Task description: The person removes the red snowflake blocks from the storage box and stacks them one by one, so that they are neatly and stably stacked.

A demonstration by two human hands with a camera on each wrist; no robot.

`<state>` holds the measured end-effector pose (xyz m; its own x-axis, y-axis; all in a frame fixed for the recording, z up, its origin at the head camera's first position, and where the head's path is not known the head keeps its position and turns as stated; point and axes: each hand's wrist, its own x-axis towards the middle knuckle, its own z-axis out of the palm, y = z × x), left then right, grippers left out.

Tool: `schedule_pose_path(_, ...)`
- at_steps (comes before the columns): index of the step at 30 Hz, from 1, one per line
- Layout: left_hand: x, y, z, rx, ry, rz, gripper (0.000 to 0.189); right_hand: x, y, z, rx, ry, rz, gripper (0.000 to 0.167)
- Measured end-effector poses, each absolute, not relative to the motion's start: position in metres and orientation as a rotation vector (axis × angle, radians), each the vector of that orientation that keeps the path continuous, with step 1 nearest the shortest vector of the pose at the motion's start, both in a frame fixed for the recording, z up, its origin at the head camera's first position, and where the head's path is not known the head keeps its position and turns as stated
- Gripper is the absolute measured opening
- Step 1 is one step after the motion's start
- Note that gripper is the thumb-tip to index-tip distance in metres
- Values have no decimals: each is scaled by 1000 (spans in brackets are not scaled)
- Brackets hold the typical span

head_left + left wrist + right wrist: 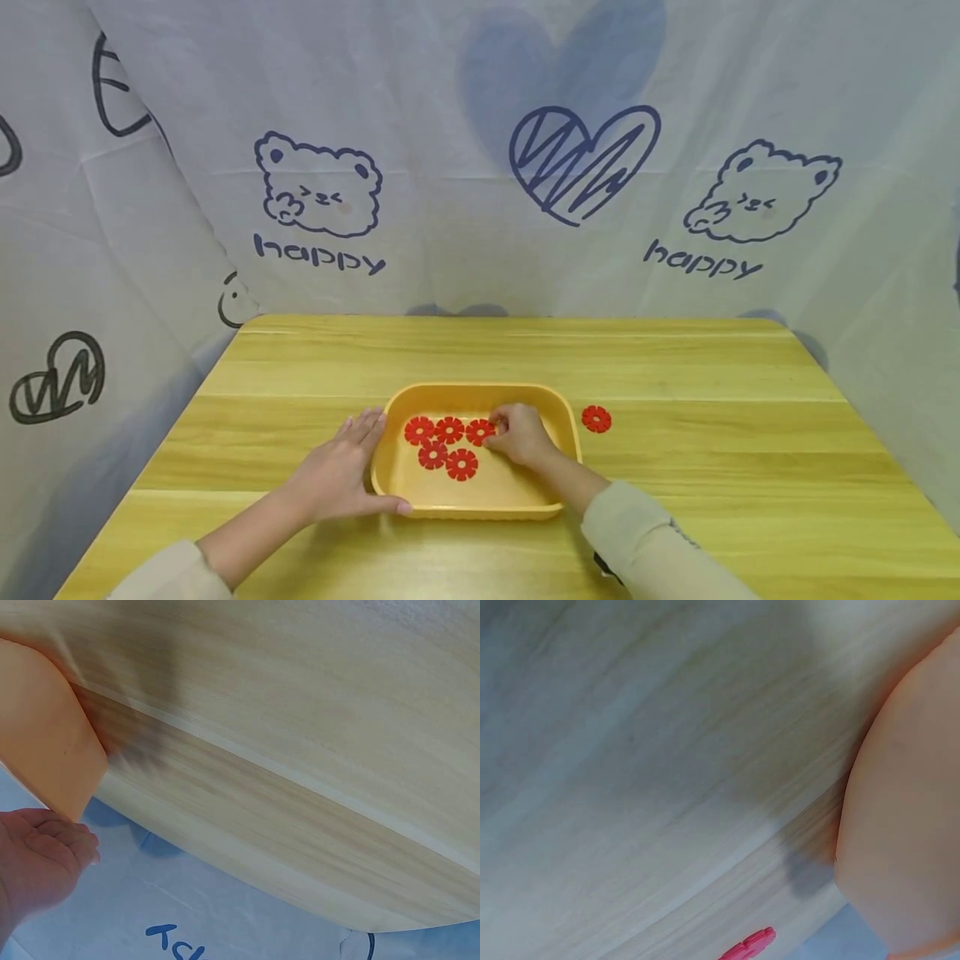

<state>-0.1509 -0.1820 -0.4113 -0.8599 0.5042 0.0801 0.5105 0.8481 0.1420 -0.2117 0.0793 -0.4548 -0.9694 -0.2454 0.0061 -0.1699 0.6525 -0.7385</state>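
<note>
A yellow plastic tray (510, 500) sits on the table. Several red notched building discs (461, 464) lie flat inside it, mostly toward its left half. My left hand (341, 471) spans the tray's front left corner, its fingers against the left side and thumb along the front rim; part of it also shows beside the tray wall in the left wrist view. Reaching into the tray, my right hand (525, 437) pinches the edge of a red building disc (478, 432) near the middle. The right hand is not visible in the right wrist view.
One more red disc (597, 419) lies on the wooden table (712, 467), just right of the tray. Behind the table hangs a pale cloth (450, 250) with bear and heart drawings, and cloth hangs at both sides too.
</note>
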Motion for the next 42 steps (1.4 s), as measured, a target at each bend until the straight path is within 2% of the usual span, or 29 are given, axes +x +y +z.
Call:
schedule_pose_path(21,-151,-181,-409,-829,-2990,-250,119,-203,84,-444,-499,2810,-1171,18)
schedule_pose_path(33,-150,-181,-410,-821,-2985,-260,118,-199,91,-436,-462,2787,-1352,28)
schedule_pose_path(42,-150,-182,-414,-810,-2976,-270,118,-198,101,-428,-504,2839,-1426,23)
